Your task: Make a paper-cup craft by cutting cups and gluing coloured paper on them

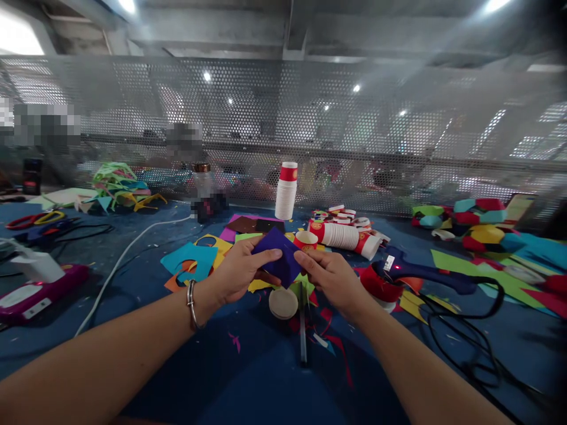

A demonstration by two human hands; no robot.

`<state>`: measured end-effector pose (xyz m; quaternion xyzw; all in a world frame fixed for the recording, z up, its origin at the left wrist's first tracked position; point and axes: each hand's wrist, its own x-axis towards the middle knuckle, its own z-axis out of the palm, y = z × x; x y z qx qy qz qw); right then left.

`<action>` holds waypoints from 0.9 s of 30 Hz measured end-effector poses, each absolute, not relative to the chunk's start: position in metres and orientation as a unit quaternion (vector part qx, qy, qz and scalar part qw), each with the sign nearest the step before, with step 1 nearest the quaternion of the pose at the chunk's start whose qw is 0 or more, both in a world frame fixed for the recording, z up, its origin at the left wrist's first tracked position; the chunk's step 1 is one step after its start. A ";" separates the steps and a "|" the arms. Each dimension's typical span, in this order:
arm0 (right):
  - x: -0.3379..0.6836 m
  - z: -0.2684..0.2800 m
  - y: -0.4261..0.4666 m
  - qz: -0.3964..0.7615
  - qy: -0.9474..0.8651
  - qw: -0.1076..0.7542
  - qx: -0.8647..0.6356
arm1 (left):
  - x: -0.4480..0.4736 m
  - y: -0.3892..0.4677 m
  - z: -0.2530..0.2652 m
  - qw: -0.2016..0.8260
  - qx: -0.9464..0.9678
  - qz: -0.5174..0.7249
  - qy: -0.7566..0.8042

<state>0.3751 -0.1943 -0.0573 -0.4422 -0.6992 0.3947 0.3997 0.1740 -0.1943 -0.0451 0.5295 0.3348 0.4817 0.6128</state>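
Observation:
A dark blue square of craft paper or felt [277, 254] is held up between my two hands, turned with one corner upward. My left hand [245, 265] pinches its left side, thumb on the front face. With thumb and fingers closed, my right hand [330, 277] grips its right corner. Just below lies a pale round disc [283, 303], and beside it a long thin tool [303, 330] that looks like a pen or knife. Behind the sheet a red and white paper cup [305, 241] shows its open rim.
A tall cup stack [286, 192] stands at the back; another cup stack [343, 236] lies on its side. A glue gun [425, 273] with a looped black cable is at right. On the left are scissors [35, 220], a purple power strip [42, 292] and cut blue paper [190, 261]. A perforated metal screen [248, 130] rises behind.

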 end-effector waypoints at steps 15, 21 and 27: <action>0.374 -0.054 -0.197 0.398 -0.700 0.408 -0.430 | 0.178 -0.198 -0.046 0.653 0.507 0.462 0.321; 0.374 -0.055 -0.198 0.394 -0.698 0.415 -0.430 | 0.182 -0.202 -0.045 0.651 0.510 0.455 0.329; 0.372 -0.054 -0.200 0.392 -0.696 0.417 -0.433 | 0.187 -0.204 -0.050 0.669 0.524 0.422 0.315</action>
